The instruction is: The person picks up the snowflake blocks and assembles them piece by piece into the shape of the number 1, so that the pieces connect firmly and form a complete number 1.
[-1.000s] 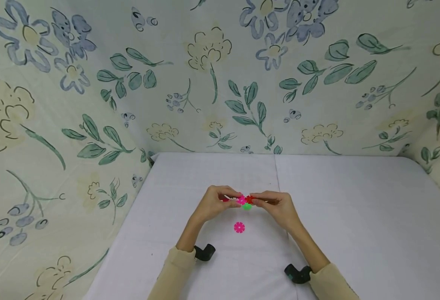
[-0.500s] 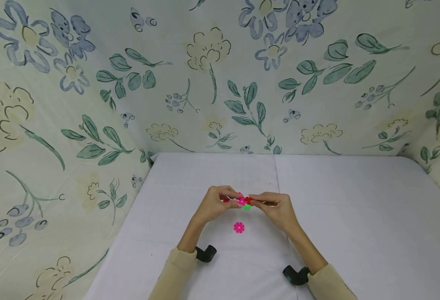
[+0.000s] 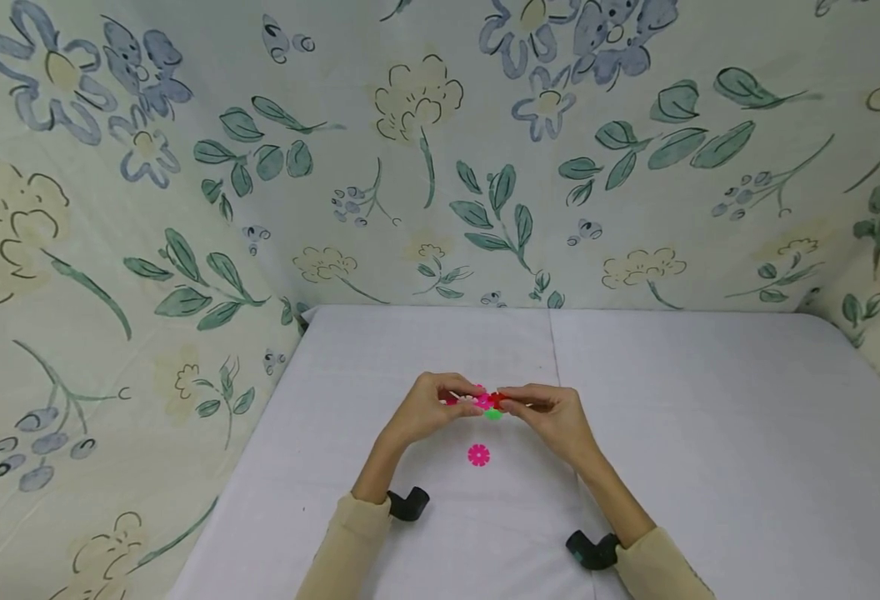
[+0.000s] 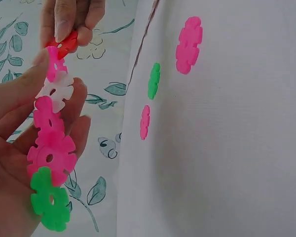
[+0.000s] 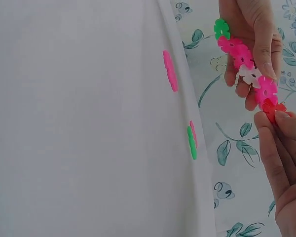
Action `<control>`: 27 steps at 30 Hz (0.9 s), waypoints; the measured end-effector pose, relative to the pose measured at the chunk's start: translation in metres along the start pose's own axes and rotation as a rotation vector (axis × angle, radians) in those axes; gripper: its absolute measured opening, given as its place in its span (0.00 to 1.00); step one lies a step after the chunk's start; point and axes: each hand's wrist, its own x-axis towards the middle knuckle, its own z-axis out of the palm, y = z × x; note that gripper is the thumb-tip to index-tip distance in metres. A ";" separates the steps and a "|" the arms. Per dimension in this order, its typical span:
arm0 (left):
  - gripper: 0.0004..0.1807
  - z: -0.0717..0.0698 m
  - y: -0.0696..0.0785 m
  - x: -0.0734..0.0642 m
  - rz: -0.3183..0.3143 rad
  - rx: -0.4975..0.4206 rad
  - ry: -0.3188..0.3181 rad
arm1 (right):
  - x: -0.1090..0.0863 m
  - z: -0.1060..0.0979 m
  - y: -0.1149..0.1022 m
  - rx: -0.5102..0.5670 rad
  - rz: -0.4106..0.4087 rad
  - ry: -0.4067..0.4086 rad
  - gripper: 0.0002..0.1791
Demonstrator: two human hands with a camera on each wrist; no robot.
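Observation:
My left hand holds a chain of interlocked plastic snowflake discs. In the left wrist view the chain runs from a green disc by the palm through pink discs and a white disc to another pink one at the thumb tip. A red snowflake disc meets that last pink disc, and my right hand pinches it between thumb and fingers. Whether the red disc's slot is fully engaged cannot be told.
On the white-covered table a loose pink disc lies nearer the body. Farther off, a green disc and a small-looking pink disc lie close together. A flowered cloth hangs behind and at the sides.
Both hands stay almost in place. The red disc and right fingertips have shifted very slightly left against the chain's end.

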 end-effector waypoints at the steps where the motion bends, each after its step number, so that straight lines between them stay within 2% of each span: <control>1: 0.13 0.000 0.000 0.000 -0.001 0.007 -0.004 | 0.000 0.000 0.000 -0.009 0.017 0.003 0.13; 6: 0.17 0.004 0.004 0.001 0.029 0.079 0.017 | 0.000 0.000 0.003 0.014 0.105 0.011 0.14; 11: 0.22 0.014 0.011 0.002 0.109 0.191 0.067 | 0.001 0.002 0.003 0.097 0.173 0.025 0.15; 14: 0.22 0.020 0.014 0.002 0.147 0.227 0.085 | 0.002 0.004 0.001 0.134 0.206 0.027 0.16; 20: 0.20 0.025 0.015 0.003 0.204 0.188 0.133 | 0.002 0.008 -0.002 0.207 0.264 0.013 0.18; 27: 0.17 0.022 0.012 0.003 0.201 0.116 0.143 | 0.001 0.008 -0.003 0.248 0.305 0.001 0.18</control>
